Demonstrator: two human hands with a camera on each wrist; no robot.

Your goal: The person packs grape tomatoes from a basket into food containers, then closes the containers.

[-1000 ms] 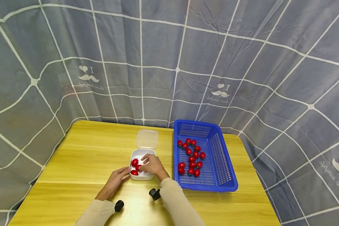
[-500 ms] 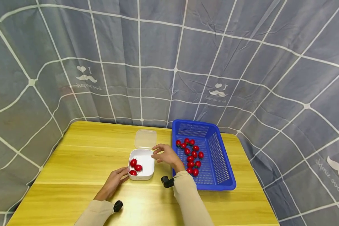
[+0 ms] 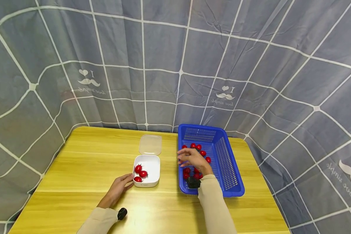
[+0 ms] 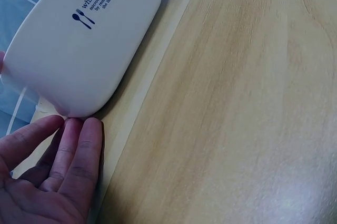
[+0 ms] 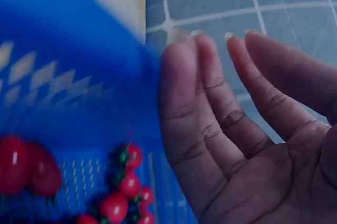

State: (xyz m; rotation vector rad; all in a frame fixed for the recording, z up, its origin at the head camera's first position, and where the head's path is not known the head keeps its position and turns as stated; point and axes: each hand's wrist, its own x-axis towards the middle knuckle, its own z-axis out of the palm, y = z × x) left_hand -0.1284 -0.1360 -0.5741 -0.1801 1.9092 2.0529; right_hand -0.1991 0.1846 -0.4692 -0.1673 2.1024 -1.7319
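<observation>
A white square plastic box (image 3: 153, 169) stands on the table with 3 red cherry tomatoes (image 3: 143, 174) in its left part. My left hand (image 3: 119, 188) touches the box's left side with nearly straight fingertips, as the left wrist view shows too. Over the left side of the blue basket (image 3: 235, 172) hovers my right hand (image 3: 194, 160), fingers relaxed and holding nothing. Several more cherry tomatoes (image 5: 115, 206) lie on the basket's floor, some hidden under the right hand and wrist in the head view.
A clear lid (image 3: 150, 145) lies flat behind the white box. The wooden table (image 3: 90, 169) carries everything, and a grey checked curtain (image 3: 161, 87) hangs along its far edge and sides. Each wrist bears a black camera (image 3: 122, 214).
My right hand has let go of a tomato inside the white box and moved right, over the blue basket. The left hand stays at the box's side.
</observation>
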